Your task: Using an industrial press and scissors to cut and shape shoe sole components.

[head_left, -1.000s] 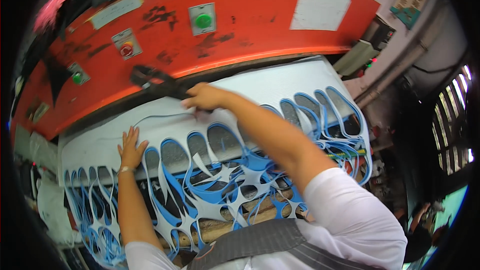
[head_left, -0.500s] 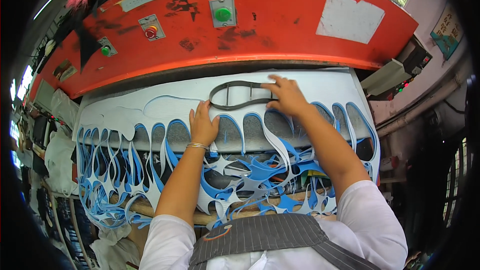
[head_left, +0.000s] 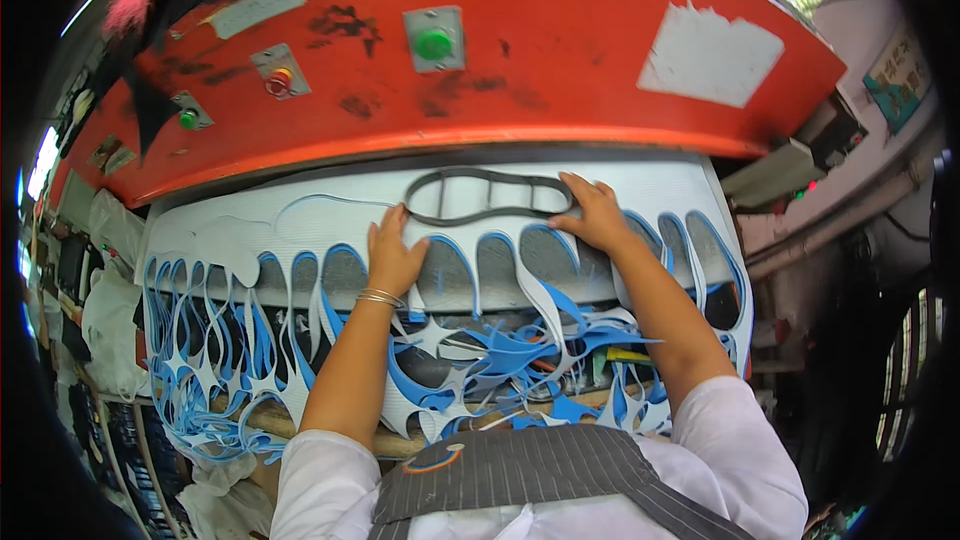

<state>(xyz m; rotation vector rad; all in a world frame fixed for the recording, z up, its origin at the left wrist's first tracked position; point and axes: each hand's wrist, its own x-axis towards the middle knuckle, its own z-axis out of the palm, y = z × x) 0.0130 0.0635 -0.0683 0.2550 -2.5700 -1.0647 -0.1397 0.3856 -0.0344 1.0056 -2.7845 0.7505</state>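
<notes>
Between my two hands, the black frame (head_left: 490, 196) lies flat on the white sheet (head_left: 345, 185), and I think a sideways slip is the first thing that could go wrong: a harder push from one hand would turn or slide it. My left hand (head_left: 397, 252) is loosely open, fingers stretched out, fingertips at the frame's left end, grasping nothing. My right hand (head_left: 595, 215) is half open, thumb and fingers straddling the opposite end; I cannot tell whether they pinch it.

Just nearer than the frame, blue-edged holes (head_left: 497, 265) show the grey desk (head_left: 345, 275) through them, so a small drift toward me could put the frame over a gap. Limp strips (head_left: 510, 345) hang between my forearms; if they snagged, they might drag the sheet askew. Beyond my hands stands the red machine beam (head_left: 600, 40), a likely pinch hazard should it move with fingers this near.

The frame itself is a thin-walled loop, sole-shaped, broader toward my left hand, slightly waisted, with slim crossbars inside.
</notes>
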